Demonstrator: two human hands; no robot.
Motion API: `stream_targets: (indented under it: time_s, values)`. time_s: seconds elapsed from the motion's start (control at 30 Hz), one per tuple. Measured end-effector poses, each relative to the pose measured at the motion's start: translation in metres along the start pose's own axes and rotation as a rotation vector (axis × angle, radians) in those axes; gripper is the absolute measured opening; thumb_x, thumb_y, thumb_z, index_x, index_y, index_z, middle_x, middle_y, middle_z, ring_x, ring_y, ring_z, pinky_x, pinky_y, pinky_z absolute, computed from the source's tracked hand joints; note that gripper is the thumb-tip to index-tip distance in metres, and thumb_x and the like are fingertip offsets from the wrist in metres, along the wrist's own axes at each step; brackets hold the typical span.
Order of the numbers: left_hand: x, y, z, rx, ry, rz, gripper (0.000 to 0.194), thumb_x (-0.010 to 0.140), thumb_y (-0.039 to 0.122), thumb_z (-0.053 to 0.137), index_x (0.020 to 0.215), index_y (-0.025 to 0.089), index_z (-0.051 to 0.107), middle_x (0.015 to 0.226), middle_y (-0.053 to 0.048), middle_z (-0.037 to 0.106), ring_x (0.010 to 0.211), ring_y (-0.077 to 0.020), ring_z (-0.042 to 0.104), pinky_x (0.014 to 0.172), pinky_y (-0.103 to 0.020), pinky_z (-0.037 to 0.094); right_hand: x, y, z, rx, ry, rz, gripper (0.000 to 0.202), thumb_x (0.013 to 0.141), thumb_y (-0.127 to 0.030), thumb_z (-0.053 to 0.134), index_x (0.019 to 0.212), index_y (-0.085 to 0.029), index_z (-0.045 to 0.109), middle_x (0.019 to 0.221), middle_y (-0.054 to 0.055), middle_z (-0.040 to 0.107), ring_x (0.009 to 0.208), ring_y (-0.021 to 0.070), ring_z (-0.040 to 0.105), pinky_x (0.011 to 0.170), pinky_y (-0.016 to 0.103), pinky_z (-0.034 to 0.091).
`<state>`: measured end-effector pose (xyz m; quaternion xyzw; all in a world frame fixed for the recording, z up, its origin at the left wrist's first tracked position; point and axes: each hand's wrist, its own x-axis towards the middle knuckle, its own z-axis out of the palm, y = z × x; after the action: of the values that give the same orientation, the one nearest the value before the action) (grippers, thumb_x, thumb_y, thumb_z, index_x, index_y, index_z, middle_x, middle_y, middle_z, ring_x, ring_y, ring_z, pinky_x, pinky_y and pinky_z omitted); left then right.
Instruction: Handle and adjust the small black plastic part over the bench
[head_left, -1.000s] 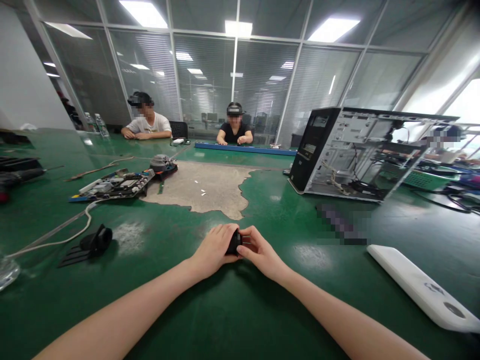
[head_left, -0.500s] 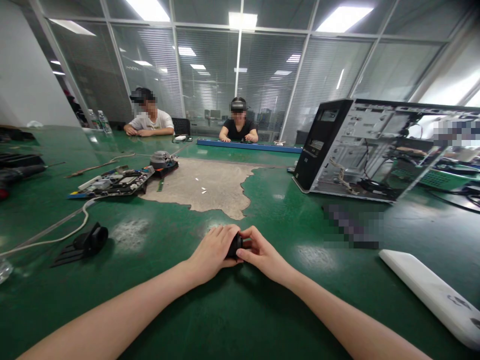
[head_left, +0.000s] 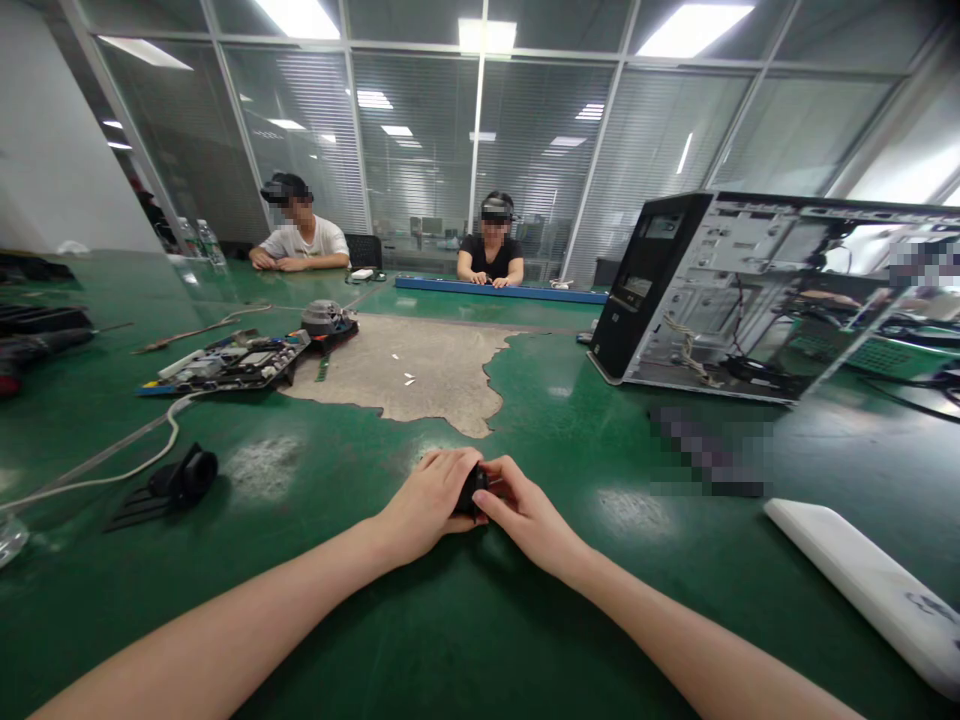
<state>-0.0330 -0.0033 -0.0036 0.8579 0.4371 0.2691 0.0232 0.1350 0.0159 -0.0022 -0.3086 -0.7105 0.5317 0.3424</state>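
A small black object is between my two hands over the green table, near the middle of the view. My left hand wraps round its left side and top, the back of the hand facing up. On the right, my right hand pinches the object's right side, with the thumb across its front. Much of the object is covered by fingers, so its full shape is hidden. The fingertips of both hands nearly meet above it.
To the left lie a black bracket-like part, a white cable and a circuit board assembly. An open computer case and a white panel are at right. Two people sit beyond a blue bar.
My right thumb has shifted slightly up on the black object. Across the table, the person in black has leaned a little right and brought both hands together.
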Motion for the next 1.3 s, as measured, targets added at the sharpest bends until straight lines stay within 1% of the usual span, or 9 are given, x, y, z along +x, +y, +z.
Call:
stream_targets:
  time_s: [0.17, 0.3, 0.4, 0.57, 0.7, 0.87, 1.0, 1.17, 1.3]
  values:
    - [0.0006, -0.0007, -0.0003, -0.014, 0.001, -0.016, 0.058, 0.070, 0.020, 0.064, 0.117, 0.022, 0.030, 0.113, -0.006, 0.050, 0.101, -0.0230, 0.049, 0.088, -0.039, 0.036, -0.0029, -0.0005, 0.0002, 0.051, -0.007, -0.078, 0.022, 0.076, -0.027, 0.059, 0.092, -0.022, 0.045, 0.093, 0.001, 0.051, 0.089, 0.0146, 0.054, 0.080, 0.031, 0.047]
    - [0.0012, 0.0010, -0.0014, -0.028, 0.013, -0.020, 0.058, 0.069, 0.025, 0.066, 0.116, 0.022, 0.031, 0.112, -0.006, 0.051, 0.102, -0.0230, 0.049, 0.087, -0.038, 0.036, 0.0009, -0.0003, 0.0019, 0.067, 0.046, -0.045, 0.017, 0.077, -0.031, 0.056, 0.086, -0.022, 0.045, 0.087, 0.000, 0.050, 0.082, 0.0139, 0.054, 0.066, 0.027, 0.050]
    - [0.0010, 0.0015, -0.0017, -0.021, 0.009, -0.016, 0.059, 0.069, 0.025, 0.067, 0.115, 0.021, 0.032, 0.111, -0.006, 0.052, 0.101, -0.0227, 0.049, 0.087, -0.037, 0.036, 0.0026, -0.0010, 0.0023, 0.051, 0.054, 0.001, 0.019, 0.078, -0.031, 0.055, 0.091, -0.021, 0.045, 0.089, 0.001, 0.051, 0.079, 0.0131, 0.053, 0.064, 0.027, 0.050]
    - [0.0002, 0.0007, -0.0016, 0.001, 0.003, -0.011, 0.057, 0.070, 0.023, 0.065, 0.116, 0.022, 0.031, 0.113, -0.007, 0.051, 0.101, -0.0235, 0.049, 0.087, -0.039, 0.035, -0.0026, -0.0015, 0.0001, 0.025, -0.033, -0.039, 0.021, 0.079, -0.028, 0.054, 0.097, -0.022, 0.045, 0.093, 0.002, 0.052, 0.085, 0.0142, 0.054, 0.073, 0.030, 0.050]
    - [0.0005, 0.0005, -0.0020, 0.001, 0.001, -0.016, 0.057, 0.069, 0.021, 0.064, 0.116, 0.021, 0.031, 0.113, -0.006, 0.051, 0.101, -0.0233, 0.049, 0.087, -0.039, 0.035, -0.0041, -0.0013, -0.0002, -0.029, 0.016, -0.153, 0.018, 0.076, -0.024, 0.058, 0.091, -0.022, 0.048, 0.097, 0.001, 0.049, 0.093, 0.0144, 0.051, 0.085, 0.032, 0.046]
    - [0.0010, 0.0007, -0.0010, 0.004, 0.017, -0.016, 0.058, 0.068, 0.026, 0.067, 0.115, 0.021, 0.033, 0.111, -0.006, 0.052, 0.101, -0.0230, 0.049, 0.086, -0.038, 0.036, 0.0019, -0.0017, 0.0024, 0.040, 0.062, -0.052, 0.017, 0.078, -0.028, 0.055, 0.090, -0.022, 0.046, 0.091, 0.001, 0.050, 0.083, 0.0144, 0.053, 0.064, 0.027, 0.051]
    - [0.0004, 0.0006, -0.0005, 0.010, 0.019, -0.018, 0.058, 0.069, 0.026, 0.066, 0.116, 0.021, 0.032, 0.112, -0.007, 0.052, 0.102, -0.0240, 0.049, 0.087, -0.039, 0.035, 0.0010, -0.0014, 0.0019, 0.001, 0.019, -0.028, 0.019, 0.080, -0.028, 0.053, 0.097, -0.021, 0.047, 0.093, 0.003, 0.052, 0.083, 0.0140, 0.053, 0.069, 0.029, 0.050]
    - [-0.0001, 0.0010, -0.0018, 0.002, 0.005, -0.019, 0.056, 0.070, 0.021, 0.064, 0.116, 0.021, 0.032, 0.112, -0.007, 0.052, 0.102, -0.0240, 0.049, 0.087, -0.039, 0.035, -0.0037, 0.0006, 0.0011, -0.010, 0.006, -0.112, 0.022, 0.077, -0.025, 0.058, 0.095, -0.022, 0.047, 0.096, 0.001, 0.051, 0.091, 0.0144, 0.054, 0.083, 0.031, 0.047]
    - [0.0006, 0.0018, -0.0018, 0.002, 0.014, -0.022, 0.057, 0.069, 0.024, 0.066, 0.115, 0.021, 0.032, 0.113, -0.007, 0.051, 0.102, -0.0240, 0.048, 0.087, -0.038, 0.034, -0.0016, 0.0009, 0.0031, 0.028, 0.067, -0.071, 0.016, 0.077, -0.029, 0.056, 0.088, -0.022, 0.047, 0.088, 0.000, 0.052, 0.084, 0.0142, 0.055, 0.070, 0.028, 0.050]
